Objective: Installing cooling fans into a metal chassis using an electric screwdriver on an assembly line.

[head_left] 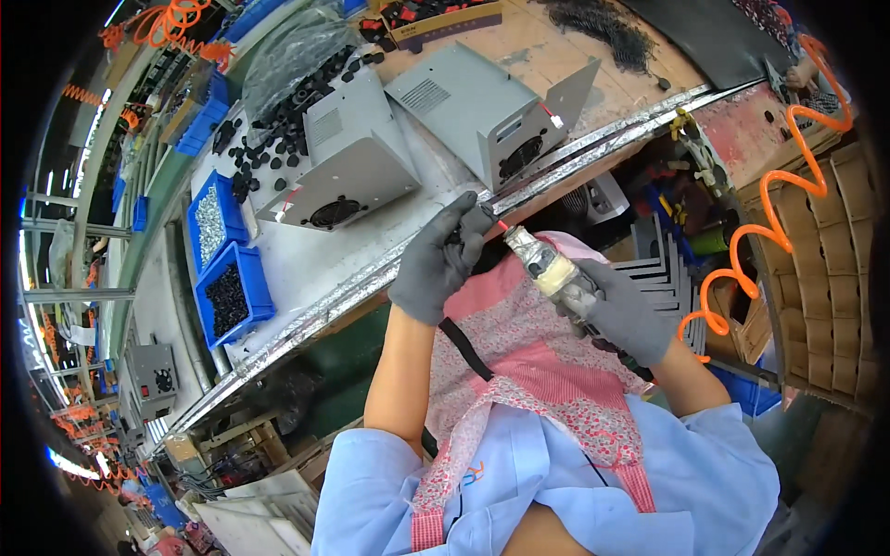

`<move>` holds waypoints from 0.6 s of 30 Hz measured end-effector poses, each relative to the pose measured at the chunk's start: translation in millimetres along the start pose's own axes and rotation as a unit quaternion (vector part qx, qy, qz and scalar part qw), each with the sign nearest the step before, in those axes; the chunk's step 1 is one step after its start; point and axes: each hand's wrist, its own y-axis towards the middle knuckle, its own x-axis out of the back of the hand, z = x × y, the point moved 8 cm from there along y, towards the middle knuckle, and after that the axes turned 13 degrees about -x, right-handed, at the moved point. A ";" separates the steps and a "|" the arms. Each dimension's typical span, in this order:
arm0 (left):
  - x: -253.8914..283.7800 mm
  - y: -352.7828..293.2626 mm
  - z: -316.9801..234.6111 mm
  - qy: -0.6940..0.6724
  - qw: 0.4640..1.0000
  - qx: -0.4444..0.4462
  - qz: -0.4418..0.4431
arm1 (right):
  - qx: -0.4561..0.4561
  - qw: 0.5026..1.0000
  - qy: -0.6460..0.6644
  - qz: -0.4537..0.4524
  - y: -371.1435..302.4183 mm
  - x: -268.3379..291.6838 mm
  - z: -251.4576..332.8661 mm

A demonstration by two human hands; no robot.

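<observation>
The right hand (626, 310), in a grey glove, is closed around a taped handheld tool (553, 271) above the apron (542, 371), near the front edge of the bench (385, 236), with the tool's thin red end toward the left hand (434, 259). That hand, gloved too, has its fingers bent together just beside this end, and I cannot tell whether they pinch anything. Beyond, two grey metal housings (464, 102) sit on the bench near scattered black parts (292, 139) and two blue bins (260, 287).
</observation>
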 end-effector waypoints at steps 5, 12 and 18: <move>2.9 5.0 4.4 -0.241 0.964 0.013 -0.113 | -0.018 1.000 -0.001 0.010 -3.1 -2.6 7.1; -1.9 -0.4 3.2 -0.196 0.971 0.051 -0.126 | -0.016 1.000 0.014 -0.004 2.3 -1.0 -0.2; 5.2 -3.7 12.8 -0.276 0.951 0.116 -0.078 | -0.038 0.999 0.017 0.009 2.8 -2.8 -4.0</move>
